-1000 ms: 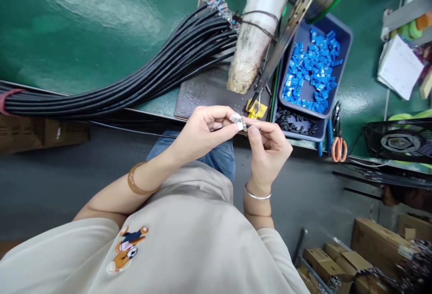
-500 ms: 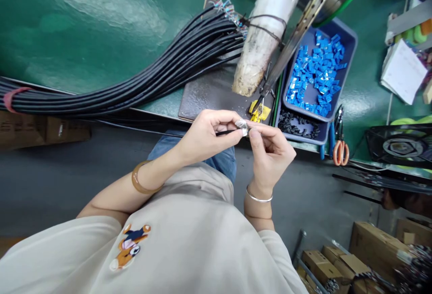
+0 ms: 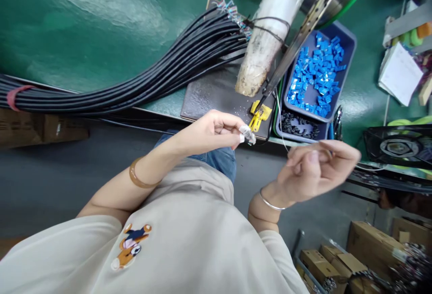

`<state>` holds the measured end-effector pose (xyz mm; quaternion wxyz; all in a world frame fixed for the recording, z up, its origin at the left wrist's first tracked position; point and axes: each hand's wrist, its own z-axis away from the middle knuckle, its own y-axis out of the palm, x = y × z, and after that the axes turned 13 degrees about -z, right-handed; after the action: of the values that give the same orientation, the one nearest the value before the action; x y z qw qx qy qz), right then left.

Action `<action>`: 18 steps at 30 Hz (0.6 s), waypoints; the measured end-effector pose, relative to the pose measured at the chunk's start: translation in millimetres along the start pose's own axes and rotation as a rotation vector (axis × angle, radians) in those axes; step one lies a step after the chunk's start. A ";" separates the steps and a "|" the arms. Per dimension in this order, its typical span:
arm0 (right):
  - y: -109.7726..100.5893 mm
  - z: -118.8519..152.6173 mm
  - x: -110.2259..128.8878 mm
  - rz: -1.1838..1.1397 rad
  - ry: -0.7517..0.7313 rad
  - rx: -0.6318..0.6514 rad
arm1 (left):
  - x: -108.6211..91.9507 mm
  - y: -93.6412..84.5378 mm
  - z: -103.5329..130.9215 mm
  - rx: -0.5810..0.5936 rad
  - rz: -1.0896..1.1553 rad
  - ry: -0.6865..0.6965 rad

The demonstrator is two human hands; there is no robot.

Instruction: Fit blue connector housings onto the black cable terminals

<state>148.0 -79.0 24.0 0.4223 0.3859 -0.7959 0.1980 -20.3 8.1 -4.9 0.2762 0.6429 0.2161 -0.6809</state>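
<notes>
If the left hand's [image 3: 216, 133] thumb-index pinch slackens, the small whitish piece [image 3: 249, 135], just right of centre, could drop; tugging the thin white line [image 3: 278, 106] might snag it on the tray [image 3: 303, 140]. Left forearm angles up-right. Right hand [image 3: 313, 172], right of frame, blurred, fingers curled; can't tell its grip.

small piece [image 3: 249, 135] | whitish-grey, uneven | pinched in left hand [image 3: 221, 133] (fine detail unclear)
</notes>
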 end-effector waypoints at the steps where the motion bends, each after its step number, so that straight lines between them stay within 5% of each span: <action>1: -7.0 -3.3 4.7 -0.022 0.011 0.005 | -2.2 -2.5 0.6 0.044 -0.030 0.028; 6: -52.1 -27.5 21.3 0.178 0.358 0.556 | -23.3 -2.2 10.8 0.349 -0.532 0.339; 8: -63.6 -42.4 14.5 0.441 0.323 0.535 | -28.9 5.7 16.7 0.443 -0.853 0.394; 11: -70.5 -72.8 -15.5 0.905 0.011 0.326 | -24.7 19.0 21.2 0.480 -1.010 0.409; 13: -71.9 -96.6 -42.8 1.030 -0.015 0.238 | -14.8 23.7 19.6 0.358 -0.834 0.349; 18: -68.5 -141.5 -96.3 0.954 0.194 0.219 | 7.4 15.5 9.1 -0.259 0.037 0.019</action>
<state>308.3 12.1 23.8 0.3137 0.0007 -0.8154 0.4865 -17.2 -10.2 -10.6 0.3673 0.6123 0.2929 -0.6360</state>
